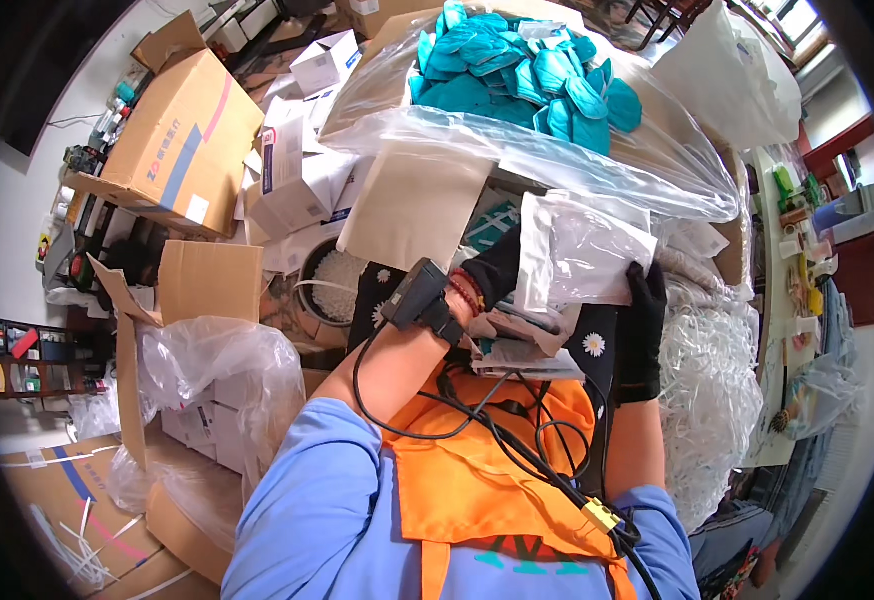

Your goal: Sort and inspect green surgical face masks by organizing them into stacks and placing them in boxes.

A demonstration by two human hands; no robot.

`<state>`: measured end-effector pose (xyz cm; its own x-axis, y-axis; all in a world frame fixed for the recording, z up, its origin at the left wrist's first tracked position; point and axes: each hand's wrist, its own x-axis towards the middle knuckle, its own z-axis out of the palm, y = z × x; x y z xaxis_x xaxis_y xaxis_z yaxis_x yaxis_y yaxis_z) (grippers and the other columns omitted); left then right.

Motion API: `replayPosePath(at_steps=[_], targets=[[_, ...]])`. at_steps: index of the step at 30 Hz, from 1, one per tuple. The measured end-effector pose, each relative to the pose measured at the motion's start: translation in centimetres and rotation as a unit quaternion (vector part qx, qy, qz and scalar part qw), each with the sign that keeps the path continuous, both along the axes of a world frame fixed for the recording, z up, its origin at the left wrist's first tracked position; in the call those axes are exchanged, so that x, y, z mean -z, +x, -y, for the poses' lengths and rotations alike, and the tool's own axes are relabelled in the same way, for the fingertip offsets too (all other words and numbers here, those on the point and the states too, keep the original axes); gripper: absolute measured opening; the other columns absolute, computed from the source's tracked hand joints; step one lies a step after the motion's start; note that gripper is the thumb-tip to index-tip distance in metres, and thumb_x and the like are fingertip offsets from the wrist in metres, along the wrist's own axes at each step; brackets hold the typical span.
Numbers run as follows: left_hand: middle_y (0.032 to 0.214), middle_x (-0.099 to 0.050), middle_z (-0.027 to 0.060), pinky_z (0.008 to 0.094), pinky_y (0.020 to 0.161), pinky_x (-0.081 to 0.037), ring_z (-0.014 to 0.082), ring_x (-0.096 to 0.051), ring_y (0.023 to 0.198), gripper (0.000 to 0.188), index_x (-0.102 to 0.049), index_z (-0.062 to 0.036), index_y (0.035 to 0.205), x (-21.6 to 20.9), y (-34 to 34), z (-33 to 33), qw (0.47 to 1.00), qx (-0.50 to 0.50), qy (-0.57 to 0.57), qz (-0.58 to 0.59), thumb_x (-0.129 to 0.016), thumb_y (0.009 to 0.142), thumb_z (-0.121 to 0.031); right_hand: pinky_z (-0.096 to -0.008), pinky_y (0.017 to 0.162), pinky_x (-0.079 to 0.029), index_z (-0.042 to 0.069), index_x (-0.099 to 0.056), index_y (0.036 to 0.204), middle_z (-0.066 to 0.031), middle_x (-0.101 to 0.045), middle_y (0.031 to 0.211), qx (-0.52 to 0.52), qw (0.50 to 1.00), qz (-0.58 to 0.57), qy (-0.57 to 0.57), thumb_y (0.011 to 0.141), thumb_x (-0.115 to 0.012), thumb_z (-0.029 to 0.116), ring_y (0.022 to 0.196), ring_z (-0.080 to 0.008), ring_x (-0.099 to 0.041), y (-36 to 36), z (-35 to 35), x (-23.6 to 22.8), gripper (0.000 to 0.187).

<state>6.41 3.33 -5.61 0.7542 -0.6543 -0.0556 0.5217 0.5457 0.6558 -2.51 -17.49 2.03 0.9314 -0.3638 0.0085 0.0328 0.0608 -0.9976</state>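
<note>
One right hand (644, 305), nearly closed, pinches a pale pouch (589, 252).

White rectangular plastic pouch (582, 245): glossy, creased, reflective. Black close-fitting gloves (643, 335): cloth in appearance, matt. Teal rounded pieces (507, 85): cloth-like, slight sheen. Clear draped sheet (437, 138): thin plastic film, glossy, wrinkled. Large brown box (222, 125): cardboard, matt. Tangled translucent bundle (707, 400): plastic in appearance, shiny, rough overall. Orange apron (457, 480): cloth, matt, creased.
</note>
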Motion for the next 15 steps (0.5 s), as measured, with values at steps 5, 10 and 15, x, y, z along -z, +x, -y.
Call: replayPosePath(at_steps=[5,10,15], targets=[[0.119,-0.060,0.0068,0.0313,0.092,-0.046,0.0197,-0.058,0.105,0.033,-0.050,-0.0054,0.127,1.6,-0.1,0.4,0.856,-0.111,0.216,0.457,-0.043,0.098,-0.021,-0.0290,0.092,-0.042,-0.002,-0.054,0.127,-0.0085,-0.060,0.117,-0.008,0.999,0.008,-0.043,0.091,-0.060,0.018,0.106,-0.0147,-0.053,-0.1,-0.8,-1.5,0.042],[0.105,-0.066,0.0110,0.0314,0.087,-0.049,0.0205,-0.063,0.096,0.025,-0.061,-0.0023,0.114,-0.6,-0.1,0.6,0.880,-0.121,0.268,0.373,-0.052,0.092,-0.010,-0.0279,0.090,-0.042,-0.001,-0.058,0.120,-0.0065,-0.061,0.111,0.059,0.998,0.000,0.024,0.090,-0.062,0.020,0.102,-0.0161,-0.054,0.7,1.3,-0.1,0.037],[0.107,-0.064,0.0119,0.0291,0.083,-0.049,0.0188,-0.062,0.096,0.036,-0.055,0.0007,0.120,-1.3,0.3,0.2,0.910,-0.198,0.204,0.301,-0.050,0.084,0.000,-0.0286,0.092,-0.042,-0.001,-0.055,0.124,-0.0072,-0.061,0.114,0.012,0.997,-0.002,0.071,0.090,-0.062,0.019,0.103,-0.0164,-0.054,-0.1,0.8,-0.6,0.040]])
